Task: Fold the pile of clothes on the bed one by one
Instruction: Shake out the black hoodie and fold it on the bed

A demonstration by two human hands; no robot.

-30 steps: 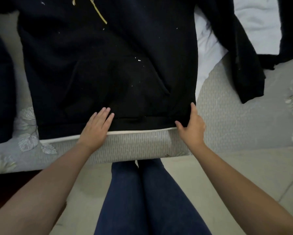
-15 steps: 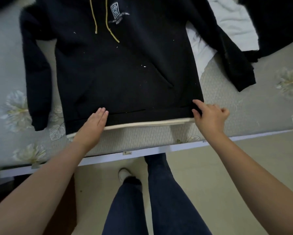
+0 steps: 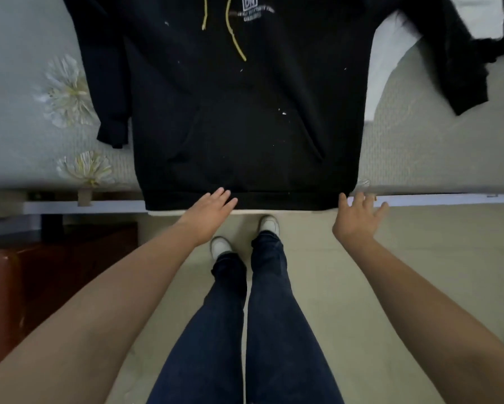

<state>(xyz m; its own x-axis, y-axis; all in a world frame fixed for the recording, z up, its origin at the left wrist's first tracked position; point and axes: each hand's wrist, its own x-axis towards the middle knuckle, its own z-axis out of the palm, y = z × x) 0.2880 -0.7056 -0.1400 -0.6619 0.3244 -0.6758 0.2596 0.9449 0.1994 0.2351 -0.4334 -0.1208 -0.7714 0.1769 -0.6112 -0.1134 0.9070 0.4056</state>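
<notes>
Head view shows the left hand (image 3: 208, 212) lying flat, fingers straight, on the hem of the black hoodie (image 3: 245, 112), while the right hand (image 3: 357, 218) hovers with fingers spread just beside the hem's corner, gripping nothing. That hoodie lies front-up on the floral bedspread (image 3: 26, 112), hem hanging over the edge, yellow drawstrings (image 3: 233, 39) down its chest.

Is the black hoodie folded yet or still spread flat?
Spread flat, front up: the hoodie shows its pocket, drawstrings and logo, with both sleeves out to the sides. The left hand rests flat on its hem.
</notes>
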